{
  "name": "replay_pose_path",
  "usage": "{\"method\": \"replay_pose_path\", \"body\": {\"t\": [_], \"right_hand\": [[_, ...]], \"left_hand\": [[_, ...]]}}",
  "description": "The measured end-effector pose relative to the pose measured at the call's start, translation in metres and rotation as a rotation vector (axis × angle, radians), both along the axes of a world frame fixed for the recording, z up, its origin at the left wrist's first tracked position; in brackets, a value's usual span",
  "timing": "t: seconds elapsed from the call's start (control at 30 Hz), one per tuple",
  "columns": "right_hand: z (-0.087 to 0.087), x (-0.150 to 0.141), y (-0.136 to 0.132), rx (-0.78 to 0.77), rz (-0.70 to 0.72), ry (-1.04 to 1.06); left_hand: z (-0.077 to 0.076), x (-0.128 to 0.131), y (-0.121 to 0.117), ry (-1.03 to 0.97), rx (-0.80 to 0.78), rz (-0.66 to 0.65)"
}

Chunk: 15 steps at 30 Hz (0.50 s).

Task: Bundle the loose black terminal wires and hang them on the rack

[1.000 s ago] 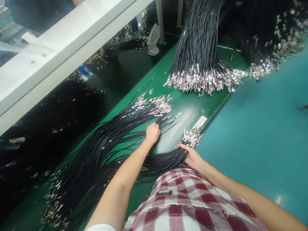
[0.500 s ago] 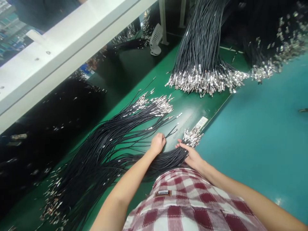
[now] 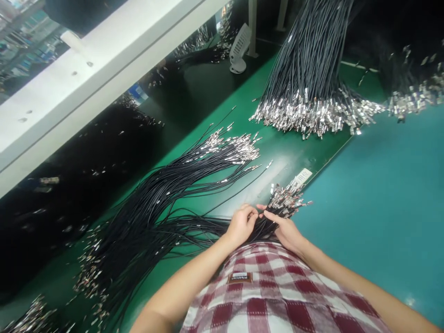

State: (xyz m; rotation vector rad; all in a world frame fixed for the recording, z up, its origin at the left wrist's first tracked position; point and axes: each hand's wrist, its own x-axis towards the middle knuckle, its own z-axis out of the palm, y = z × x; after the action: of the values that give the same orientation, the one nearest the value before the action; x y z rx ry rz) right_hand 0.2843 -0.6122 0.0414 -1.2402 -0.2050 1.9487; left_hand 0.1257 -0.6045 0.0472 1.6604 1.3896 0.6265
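Close to my apron, my right hand (image 3: 285, 231) is wrapped round a bundle of black wires (image 3: 289, 200) with shiny metal terminals on their ends. My left hand (image 3: 244, 223) is pinched on black wires right beside that bundle, thumb and fingertips together. The two hands nearly touch. From under my left hand the wires run back across the green table (image 3: 187, 162) to the left. A larger pile of loose black wires (image 3: 152, 194) lies there, its metal ends (image 3: 244, 147) pointing up and right.
A thick hanging bunch of black wires (image 3: 308, 60) stands at the table's far end, with another dark bunch (image 3: 416, 97) beyond it. A white beam (image 3: 104, 74) crosses the upper left. A small grey fan-like object (image 3: 240, 48) stands behind. A white label (image 3: 304, 177) sticks near the table edge.
My left hand has moved right, bringing its few wires from the gap beside the pile to the bundle in my right hand. The view has shifted slightly.
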Motion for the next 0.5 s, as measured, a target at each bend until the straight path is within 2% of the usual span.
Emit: {"method": "replay_pose_path", "body": {"t": [0.07, 0.1, 0.2, 0.27, 0.37, 0.5], "right_hand": [[-0.003, 0.002, 0.001, 0.0, -0.004, -0.024], [-0.005, 0.003, 0.001, -0.001, -0.017, -0.024], [-0.011, 0.004, 0.002, -0.035, -0.054, 0.019], [-0.016, 0.005, 0.002, -0.069, -0.066, 0.055], [-0.021, 0.005, 0.003, -0.109, -0.087, 0.069], [-0.027, 0.005, 0.006, -0.159, -0.101, 0.077]], "left_hand": [[-0.007, -0.014, 0.016, 0.079, 0.002, -0.064], [-0.011, -0.022, 0.026, 0.157, 0.015, -0.054], [-0.028, -0.045, 0.054, 0.504, 0.037, 0.093], [-0.04, -0.053, 0.063, 0.642, -0.01, 0.134], [-0.051, -0.055, 0.059, 0.587, -0.099, 0.062], [-0.055, -0.055, 0.044, 0.442, -0.202, 0.01]]}}
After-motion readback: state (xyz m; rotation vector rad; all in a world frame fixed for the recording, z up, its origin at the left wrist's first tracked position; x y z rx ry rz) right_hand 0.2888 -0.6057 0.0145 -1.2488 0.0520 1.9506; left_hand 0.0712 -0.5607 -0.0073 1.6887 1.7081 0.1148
